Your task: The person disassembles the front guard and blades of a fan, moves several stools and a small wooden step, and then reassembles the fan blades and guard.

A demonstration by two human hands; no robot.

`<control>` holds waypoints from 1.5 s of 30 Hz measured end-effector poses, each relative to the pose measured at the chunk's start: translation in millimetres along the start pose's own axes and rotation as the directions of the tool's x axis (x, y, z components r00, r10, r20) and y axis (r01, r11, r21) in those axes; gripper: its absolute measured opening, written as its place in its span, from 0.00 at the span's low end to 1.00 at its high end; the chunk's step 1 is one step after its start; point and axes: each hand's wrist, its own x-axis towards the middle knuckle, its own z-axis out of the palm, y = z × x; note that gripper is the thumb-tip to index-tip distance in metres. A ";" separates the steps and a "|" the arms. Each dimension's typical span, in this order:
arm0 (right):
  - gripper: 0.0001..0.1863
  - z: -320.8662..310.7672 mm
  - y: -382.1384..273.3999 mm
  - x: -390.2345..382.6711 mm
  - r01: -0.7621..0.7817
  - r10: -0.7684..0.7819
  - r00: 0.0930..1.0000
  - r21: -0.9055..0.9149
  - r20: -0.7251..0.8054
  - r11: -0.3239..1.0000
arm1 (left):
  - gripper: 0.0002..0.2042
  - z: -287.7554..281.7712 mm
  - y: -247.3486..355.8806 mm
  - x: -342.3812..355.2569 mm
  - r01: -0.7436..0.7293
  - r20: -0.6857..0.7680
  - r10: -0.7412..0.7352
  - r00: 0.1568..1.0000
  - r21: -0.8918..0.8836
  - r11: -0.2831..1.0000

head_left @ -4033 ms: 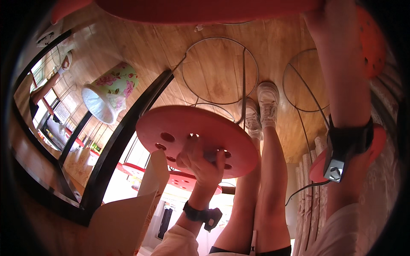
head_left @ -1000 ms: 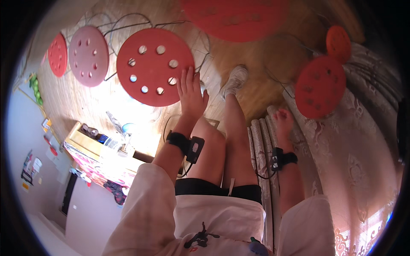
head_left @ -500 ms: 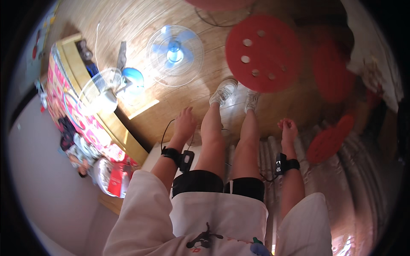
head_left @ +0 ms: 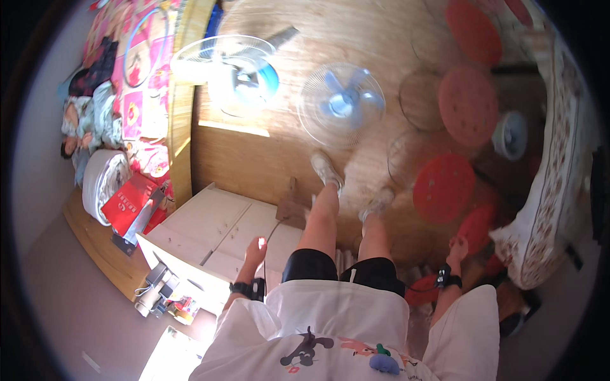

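Observation:
My left hand (head_left: 256,253) hangs low beside my left thigh, in front of a white cabinet (head_left: 219,222). Its fingers are loosely bent, with a bright patch of light at the tips, and I make out no object in it. Out to the right hangs my right hand (head_left: 457,249), in line of sight with a red round stool (head_left: 476,228). Its fingers are loosely curled and hold nothing visible. Each wrist wears a black strap with a small dark device, the left device (head_left: 257,289) and the right device (head_left: 443,277).
Ahead on the wooden floor stands a blue-bladed fan (head_left: 342,105), with a second, white fan (head_left: 238,70) to its left. Several red stools, one with holes (head_left: 444,188), fill the right side near a patterned cloth (head_left: 546,171). A bed with pink floral bedding (head_left: 132,117) lies left.
My view has turned to the right and my feet have shifted. The white cabinet has come into view on the left. Both hands sit lower in the picture; the left fingers are more bent.

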 end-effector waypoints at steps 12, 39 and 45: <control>0.14 82.5 -265.7 6.8 0.263 -0.256 0.925 0.013 0.280 0.965 | 0.15 -74.3 9.8 -31.1 0.161 -0.098 -0.244 0.965 -0.513 0.843; 0.12 549.6 -1095.1 2.2 0.755 -0.413 0.319 0.035 0.853 0.655 | 0.12 -162.1 547.0 112.7 0.303 0.210 -0.685 0.698 -0.953 0.016; 0.13 689.1 -1054.8 -167.3 0.764 -0.070 -0.046 0.080 0.996 0.640 | 0.13 -159.4 579.1 120.5 0.455 0.431 -0.648 0.628 -0.879 -0.143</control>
